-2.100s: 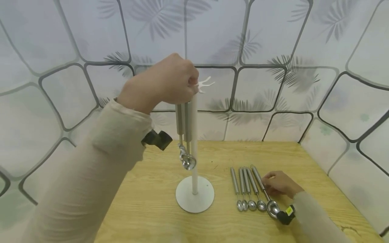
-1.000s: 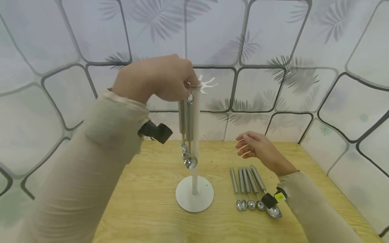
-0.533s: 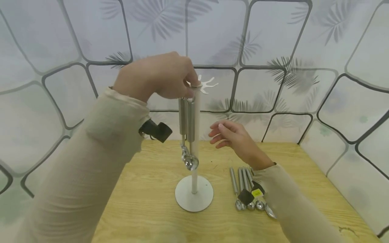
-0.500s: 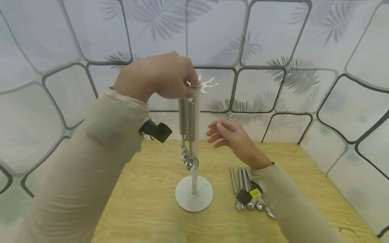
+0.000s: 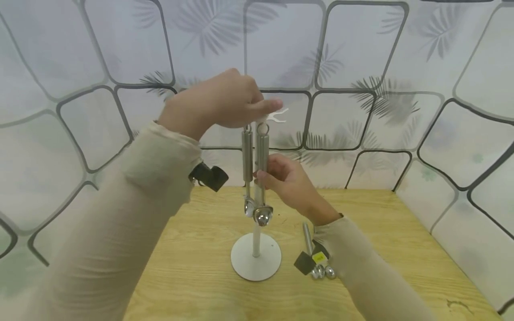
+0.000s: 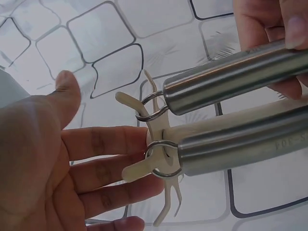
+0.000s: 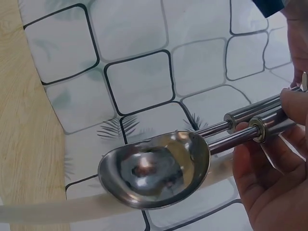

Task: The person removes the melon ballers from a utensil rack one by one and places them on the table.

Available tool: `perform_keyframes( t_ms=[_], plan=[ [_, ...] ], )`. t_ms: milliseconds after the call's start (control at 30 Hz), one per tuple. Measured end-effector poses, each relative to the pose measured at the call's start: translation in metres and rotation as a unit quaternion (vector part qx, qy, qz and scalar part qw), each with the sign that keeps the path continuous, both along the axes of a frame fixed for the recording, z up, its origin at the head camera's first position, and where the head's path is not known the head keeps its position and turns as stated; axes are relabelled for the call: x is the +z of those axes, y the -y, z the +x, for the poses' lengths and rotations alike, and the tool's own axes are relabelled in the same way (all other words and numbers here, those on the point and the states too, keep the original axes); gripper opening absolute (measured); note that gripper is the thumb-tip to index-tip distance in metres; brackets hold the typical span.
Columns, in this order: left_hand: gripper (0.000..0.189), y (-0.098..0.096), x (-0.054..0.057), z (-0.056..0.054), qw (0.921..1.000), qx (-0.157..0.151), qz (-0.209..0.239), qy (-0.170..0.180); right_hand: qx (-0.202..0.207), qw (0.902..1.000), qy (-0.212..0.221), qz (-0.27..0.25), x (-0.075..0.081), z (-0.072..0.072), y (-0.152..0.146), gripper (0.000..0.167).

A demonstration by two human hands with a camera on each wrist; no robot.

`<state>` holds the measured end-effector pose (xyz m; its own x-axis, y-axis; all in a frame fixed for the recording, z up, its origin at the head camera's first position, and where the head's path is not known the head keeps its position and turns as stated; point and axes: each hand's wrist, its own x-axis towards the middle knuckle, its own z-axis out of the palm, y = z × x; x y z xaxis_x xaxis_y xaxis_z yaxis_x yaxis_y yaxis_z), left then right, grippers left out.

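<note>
Two steel scoops hang by ring ends from the prongs of a white hook stand (image 5: 257, 263). My right hand (image 5: 293, 187) pinches the handle of the right scoop (image 5: 263, 216), thumb in front and fingers behind. Its wide steel bowl (image 7: 154, 168) fills the middle of the right wrist view. Beside it, the left scoop (image 5: 247, 156) hangs untouched. Over the stand's top is my left hand (image 5: 225, 100). In the left wrist view its fingers (image 6: 110, 144) are extended behind the prongs and the thumb is spread away; the rings (image 6: 163, 159) loop round the prongs.
On the wooden table (image 5: 192, 258), right of the stand, lie several more steel scoops (image 5: 307, 236), partly covered by my right forearm and wrist camera. A patterned cloth wall (image 5: 345, 120) closes the back and sides.
My right hand has risen from beside the scoops on the table, moved left and gripped the hanging right scoop. My left thumb has straightened out; the hanging scoops have shifted slightly right.
</note>
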<state>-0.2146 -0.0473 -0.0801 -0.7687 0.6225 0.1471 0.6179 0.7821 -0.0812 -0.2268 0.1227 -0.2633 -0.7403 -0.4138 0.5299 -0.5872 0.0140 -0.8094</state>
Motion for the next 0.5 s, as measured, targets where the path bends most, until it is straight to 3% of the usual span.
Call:
perform_keyframes(
  t_ms=[233, 500],
  plan=[
    [0.080, 0.0040, 0.0007, -0.0016, 0.9980, 0.017, 0.048, 0.038, -0.014, 0.9996, -0.023, 0.010, 0.0015, 0.0002, -0.0042, 0.020],
    [0.084, 0.0056, -0.0009, 0.0017, 0.9970, 0.035, 0.047, 0.050, -0.016, 0.9993, -0.031, 0.016, 0.0047, 0.0068, -0.0100, 0.019]
  ],
)
